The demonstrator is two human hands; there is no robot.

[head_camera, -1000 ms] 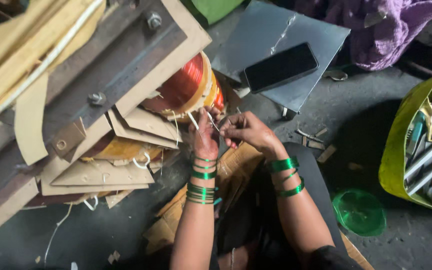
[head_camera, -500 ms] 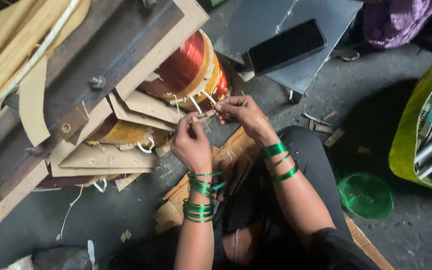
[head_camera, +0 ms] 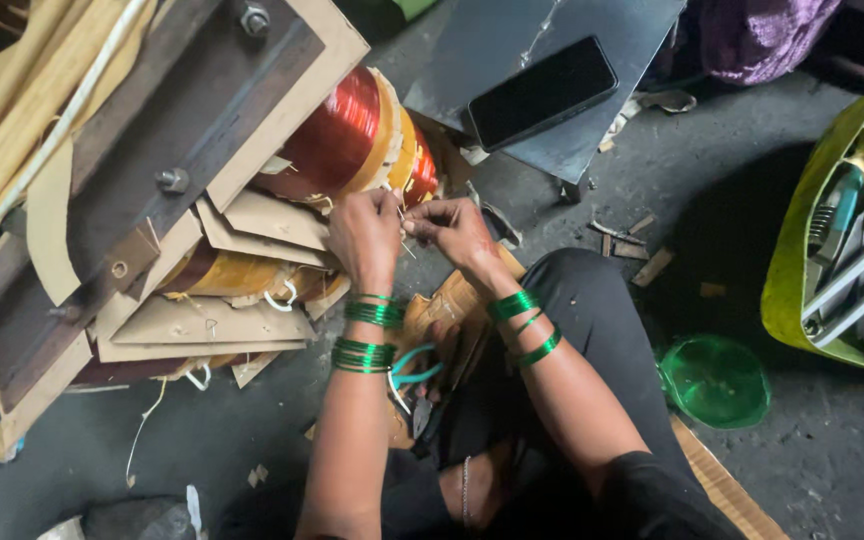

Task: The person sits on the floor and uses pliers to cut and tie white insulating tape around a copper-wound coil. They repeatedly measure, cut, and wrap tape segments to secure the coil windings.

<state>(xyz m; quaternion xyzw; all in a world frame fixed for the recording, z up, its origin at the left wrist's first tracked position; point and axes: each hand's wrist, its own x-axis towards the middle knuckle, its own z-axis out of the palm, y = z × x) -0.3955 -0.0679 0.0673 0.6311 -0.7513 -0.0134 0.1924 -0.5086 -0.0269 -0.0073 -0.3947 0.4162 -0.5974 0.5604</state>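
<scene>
Fingertips of both hands were pinched together on a thin wire lead [head_camera: 404, 222] in the head view, my left hand [head_camera: 365, 232] and right hand [head_camera: 455, 230] almost touching, just beside the copper coil [head_camera: 337, 135]. I judged the fine strand could snap or slip if tugged sideways, and the stiff cardboard insulation sheets [head_camera: 252, 215] crowding in could snag it.

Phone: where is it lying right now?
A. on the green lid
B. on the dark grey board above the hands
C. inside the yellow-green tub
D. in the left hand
B: the phone lies flat, screen dark, on the grey board, beyond both hands, which are together at the copper coil.
</scene>
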